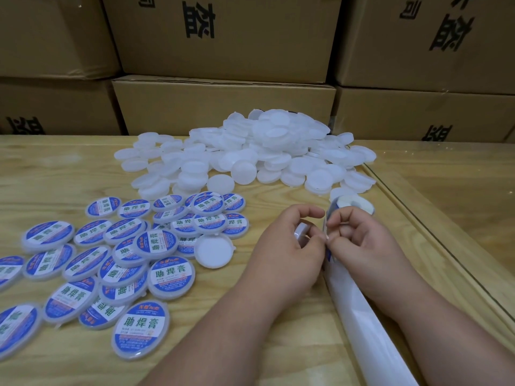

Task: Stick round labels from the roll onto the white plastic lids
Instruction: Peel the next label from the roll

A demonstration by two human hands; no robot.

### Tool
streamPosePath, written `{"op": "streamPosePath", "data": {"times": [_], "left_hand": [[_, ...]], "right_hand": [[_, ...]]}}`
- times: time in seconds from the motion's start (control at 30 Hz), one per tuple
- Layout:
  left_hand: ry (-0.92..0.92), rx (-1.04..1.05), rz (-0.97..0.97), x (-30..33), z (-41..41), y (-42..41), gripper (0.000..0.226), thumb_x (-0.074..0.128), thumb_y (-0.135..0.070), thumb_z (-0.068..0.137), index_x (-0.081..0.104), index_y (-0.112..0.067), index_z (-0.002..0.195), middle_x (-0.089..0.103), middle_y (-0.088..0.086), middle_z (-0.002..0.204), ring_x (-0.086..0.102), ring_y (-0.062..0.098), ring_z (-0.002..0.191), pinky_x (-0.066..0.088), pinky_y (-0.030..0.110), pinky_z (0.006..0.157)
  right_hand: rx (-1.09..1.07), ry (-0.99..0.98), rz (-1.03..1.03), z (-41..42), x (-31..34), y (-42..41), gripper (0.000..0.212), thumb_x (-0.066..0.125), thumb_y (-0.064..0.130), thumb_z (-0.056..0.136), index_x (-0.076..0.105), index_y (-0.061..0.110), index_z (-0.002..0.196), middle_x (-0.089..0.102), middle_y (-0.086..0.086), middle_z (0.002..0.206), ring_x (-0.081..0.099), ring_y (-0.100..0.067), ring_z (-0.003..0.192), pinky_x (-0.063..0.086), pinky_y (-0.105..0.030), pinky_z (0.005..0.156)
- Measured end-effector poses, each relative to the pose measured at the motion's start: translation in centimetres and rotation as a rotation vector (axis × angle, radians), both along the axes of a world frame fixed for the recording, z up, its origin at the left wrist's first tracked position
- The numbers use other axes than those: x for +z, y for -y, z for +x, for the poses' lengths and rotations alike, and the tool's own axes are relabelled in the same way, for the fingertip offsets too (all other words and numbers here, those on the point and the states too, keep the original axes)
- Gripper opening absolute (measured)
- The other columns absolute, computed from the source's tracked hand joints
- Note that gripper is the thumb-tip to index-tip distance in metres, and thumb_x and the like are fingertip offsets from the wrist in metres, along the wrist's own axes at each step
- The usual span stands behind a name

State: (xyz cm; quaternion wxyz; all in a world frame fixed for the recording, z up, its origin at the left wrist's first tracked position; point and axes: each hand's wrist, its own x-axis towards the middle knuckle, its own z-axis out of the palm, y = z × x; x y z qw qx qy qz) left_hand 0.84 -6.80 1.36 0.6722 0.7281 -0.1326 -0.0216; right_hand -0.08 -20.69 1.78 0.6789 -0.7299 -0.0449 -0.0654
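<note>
A heap of plain white plastic lids lies at the back middle of the wooden table. Several lids with blue and white round labels are spread at the left. One bare lid lies upside down beside them. My left hand holds a white lid in its curled fingers. My right hand pinches the edge of a label on the backing strip between the two hands. The label roll stands just behind my right hand. Its empty backing strip trails toward me.
Stacked cardboard boxes with black print wall off the back of the table. A seam with a raised edge runs diagonally at the right, beside the backing strip.
</note>
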Motion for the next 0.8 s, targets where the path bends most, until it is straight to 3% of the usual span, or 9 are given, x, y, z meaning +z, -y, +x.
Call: {"op": "streamPosePath", "data": {"times": [0.13, 0.23, 0.37, 0.43, 0.5, 0.6, 0.8], "left_hand": [[-0.002, -0.035, -0.025, 0.01, -0.03, -0.08, 0.027, 0.063, -0.016, 0.093, 0.061, -0.04, 0.106, 0.067, -0.013, 0.077, 0.059, 0.002, 0.064, 0.05, 0.017, 0.059], [0.007, -0.047, -0.037, 0.04, -0.02, -0.19, 0.026, 0.066, -0.017, 0.093, 0.062, -0.037, 0.109, 0.065, -0.013, 0.078, 0.056, 0.0, 0.065, 0.047, 0.013, 0.06], [0.018, -0.043, 0.004, -0.09, 0.09, -0.17, 0.028, 0.068, -0.019, 0.092, 0.061, -0.039, 0.112, 0.064, -0.013, 0.08, 0.056, -0.002, 0.064, 0.046, 0.011, 0.058], [0.017, -0.04, 0.012, -0.19, 0.16, -0.14, 0.03, 0.067, -0.019, 0.091, 0.06, -0.04, 0.112, 0.064, -0.015, 0.079, 0.055, -0.002, 0.061, 0.044, 0.012, 0.055], [0.021, -0.037, 0.025, -0.22, 0.17, -0.15, 0.031, 0.066, -0.02, 0.091, 0.059, -0.041, 0.112, 0.064, -0.017, 0.077, 0.054, -0.002, 0.058, 0.043, 0.012, 0.053], [0.021, -0.038, 0.04, -0.27, 0.13, -0.19, 0.032, 0.064, -0.022, 0.089, 0.058, -0.045, 0.111, 0.064, -0.018, 0.077, 0.054, -0.002, 0.056, 0.042, 0.012, 0.052], [0.015, -0.023, 0.04, -0.39, 0.23, -0.2, 0.034, 0.068, -0.027, 0.087, 0.059, -0.048, 0.112, 0.063, -0.018, 0.083, 0.058, -0.003, 0.066, 0.048, 0.013, 0.059]], "right_hand": [[-0.019, 0.0, 0.053, 0.13, -0.15, 0.27, 0.019, 0.062, 0.013, 0.069, 0.057, 0.015, 0.088, 0.048, -0.008, 0.066, 0.047, -0.021, 0.067, 0.042, -0.033, 0.066], [0.01, -0.009, 0.105, 0.43, -0.36, 0.55, 0.026, 0.061, -0.004, 0.082, 0.063, 0.021, 0.086, 0.055, -0.016, 0.08, 0.057, -0.03, 0.081, 0.045, -0.043, 0.076], [0.073, -0.038, 0.157, 0.4, -0.23, 0.88, 0.029, 0.055, 0.004, 0.069, 0.065, 0.019, 0.091, 0.055, -0.017, 0.079, 0.047, -0.023, 0.063, 0.04, -0.029, 0.054], [0.097, -0.037, 0.145, 0.37, -0.14, 0.97, 0.033, 0.053, 0.005, 0.067, 0.063, 0.015, 0.096, 0.051, -0.016, 0.077, 0.044, -0.018, 0.059, 0.037, -0.025, 0.05], [0.118, -0.043, 0.116, 0.29, -0.1, 0.97, 0.036, 0.052, 0.005, 0.065, 0.062, 0.015, 0.098, 0.044, -0.014, 0.074, 0.04, -0.016, 0.055, 0.035, -0.023, 0.049], [0.128, -0.062, 0.056, 0.19, -0.07, 0.84, 0.04, 0.048, 0.005, 0.063, 0.065, 0.025, 0.093, 0.042, -0.013, 0.072, 0.034, -0.026, 0.061, 0.032, -0.031, 0.056], [0.131, -0.018, 0.044, 0.26, -0.3, 0.81, 0.035, 0.054, 0.005, 0.07, 0.065, 0.028, 0.094, 0.053, -0.006, 0.067, 0.048, -0.022, 0.063, 0.041, -0.032, 0.059]]}}
